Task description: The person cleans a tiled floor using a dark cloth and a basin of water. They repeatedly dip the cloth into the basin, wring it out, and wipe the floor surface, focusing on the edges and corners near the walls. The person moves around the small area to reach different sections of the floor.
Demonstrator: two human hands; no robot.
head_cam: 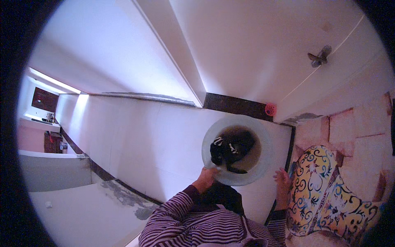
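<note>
A pale round plastic basin is in front of me, with brownish water and a dark wet cloth inside. White stripes or marks show on the cloth. At the basin's near left edge, my left hand grips the rim. To the right of the basin, apart from it, my right hand holds nothing, its fingers spread. Beside my right forearm is a yellow fabric item with dark scroll patterns; what supports it is hidden.
A pink perforated plastic basket sits in the wall corner beyond the basin. A metal fixture is on the wall. Pale floor runs left along a corridor towards a doorway. Reddish-stained tiles lie at the right.
</note>
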